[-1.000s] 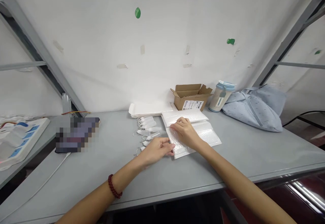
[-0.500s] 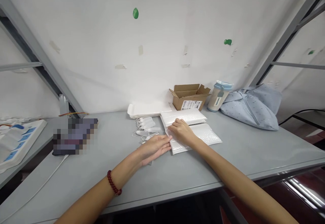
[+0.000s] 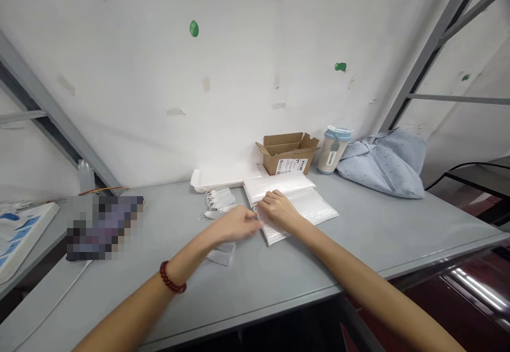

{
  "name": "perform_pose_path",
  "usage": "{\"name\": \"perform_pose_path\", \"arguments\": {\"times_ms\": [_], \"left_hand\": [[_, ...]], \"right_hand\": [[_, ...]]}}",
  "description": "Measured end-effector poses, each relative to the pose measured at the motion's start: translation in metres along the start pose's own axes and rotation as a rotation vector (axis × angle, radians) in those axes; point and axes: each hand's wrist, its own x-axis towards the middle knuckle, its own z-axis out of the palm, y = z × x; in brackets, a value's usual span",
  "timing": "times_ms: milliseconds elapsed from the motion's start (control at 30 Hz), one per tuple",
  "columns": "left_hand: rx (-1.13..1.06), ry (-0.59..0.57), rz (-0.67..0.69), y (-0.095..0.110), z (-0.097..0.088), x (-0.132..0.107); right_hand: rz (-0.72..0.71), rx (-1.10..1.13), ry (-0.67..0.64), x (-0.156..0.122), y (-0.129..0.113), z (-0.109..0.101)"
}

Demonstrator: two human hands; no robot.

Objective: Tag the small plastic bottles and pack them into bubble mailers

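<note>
A white bubble mailer [image 3: 308, 211] lies flat on the grey table [image 3: 382, 235], in front of a stack of more mailers [image 3: 279, 184]. My right hand [image 3: 279, 211] rests on the mailer's left end, fingers curled and pinching its edge. My left hand [image 3: 233, 225] is just left of it, fingers together at that same edge and slightly blurred; what they grip is hidden. Several small white bottles with loops [image 3: 217, 200] lie left of the mailers, and two more small white pieces [image 3: 223, 253] sit under my left wrist.
An open cardboard box [image 3: 287, 152], a lidded cup [image 3: 332, 150] and a pale blue cloth bag [image 3: 382, 163] stand at the back right against the wall. A flat white tray [image 3: 217, 179] lies at the back. A blurred dark item [image 3: 101, 224] and cable sit left.
The camera has swung right, so everything sits further left in view. My left hand has risen off the table and closed in on the mailer's left edge beside my right hand.
</note>
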Motion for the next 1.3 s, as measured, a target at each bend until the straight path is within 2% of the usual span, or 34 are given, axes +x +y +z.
{"name": "perform_pose_path", "arguments": {"times_ms": [33,100,133,200,300,433,567,733,800,867,933,1000,1100,1200,1300], "left_hand": [[0.25,0.068,-0.034,0.0,-0.014,0.009],[0.676,0.361,0.008,-0.004,-0.045,0.029],[0.858,0.426,0.016,-0.007,-0.059,0.04],[0.942,0.412,0.006,-0.016,-0.08,0.059],[1.018,0.358,0.009,-0.031,-0.09,0.077],[1.08,0.342,0.013,-0.042,-0.085,0.083],[1.102,0.378,0.013,-0.042,-0.083,0.08],[1.111,0.52,-0.01,-0.031,-0.092,0.07],[1.091,0.603,0.008,-0.027,-0.089,0.06],[1.035,0.678,0.085,-0.027,-0.079,0.045],[0.95,0.694,0.178,-0.031,-0.061,0.025],[0.821,0.676,0.314,-0.038,-0.04,0.004],[0.634,0.607,0.49,-0.044,-0.018,-0.017],[0.491,0.64,0.508,-0.042,-0.014,-0.022],[0.409,0.814,0.394,-0.039,-0.026,-0.019]], "right_hand": [[-0.007,-0.01,0.017,0.0,-0.001,0.001],[-0.017,-0.016,0.063,0.001,-0.002,0.004],[-0.019,-0.012,0.093,0.0,-0.003,0.005],[-0.02,0.009,0.157,0.0,-0.004,0.007],[-0.011,0.041,0.248,-0.002,-0.004,0.009],[0.026,0.079,0.335,-0.003,-0.003,0.007],[0.09,0.139,0.36,-0.003,-0.001,0.0],[0.163,0.21,0.383,-0.003,0.001,-0.01],[0.17,0.207,0.426,-0.003,0.001,-0.014],[0.164,0.174,0.49,-0.003,-0.001,-0.018],[0.138,0.121,0.544,-0.002,-0.005,-0.021],[0.102,0.076,0.552,-0.001,-0.01,-0.022],[0.074,0.035,0.495,0.0,-0.017,-0.019],[0.032,0.026,0.43,0.0,-0.015,-0.01],[0.002,0.045,0.39,-0.003,-0.007,-0.003]]}}
